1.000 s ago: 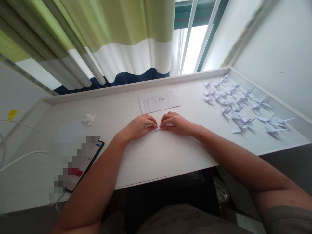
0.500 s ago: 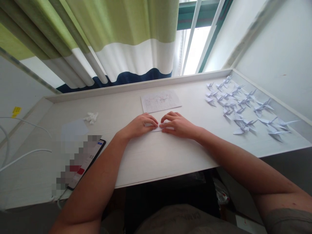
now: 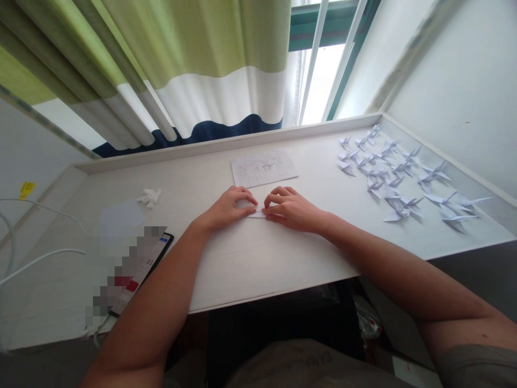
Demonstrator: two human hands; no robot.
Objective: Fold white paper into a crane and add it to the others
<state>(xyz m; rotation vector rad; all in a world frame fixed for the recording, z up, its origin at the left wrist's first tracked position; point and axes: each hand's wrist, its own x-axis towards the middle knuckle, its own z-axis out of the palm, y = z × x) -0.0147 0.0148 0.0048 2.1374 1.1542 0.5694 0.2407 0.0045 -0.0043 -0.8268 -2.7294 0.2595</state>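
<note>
Between my fingertips, flat on the white desk, lies a small folded piece of white paper [image 3: 256, 213]. My left hand [image 3: 231, 207] grips its left end with thumb and fingers. From the other side my right hand [image 3: 288, 207] pinches the paper's right end. Most of the paper is covered by my fingers, so its exact folded shape does not show. Just beyond my hands rests a sheet printed with a table [image 3: 264, 168]. Many folded paper cranes [image 3: 396, 167] stand in a group on the right of the desk.
A phone [image 3: 141, 272], partly blurred out, lies by my left forearm. Behind it are loose white paper [image 3: 123, 216] and a crumpled white tissue [image 3: 149, 198]. White cables [image 3: 44, 261] run along the left side. A raised rim [image 3: 181, 152] borders the desk's back, below the curtain.
My fingertips have drawn slightly apart, baring a little more of the folded paper. The whole view has shifted slightly; the other things on the desk stay put.
</note>
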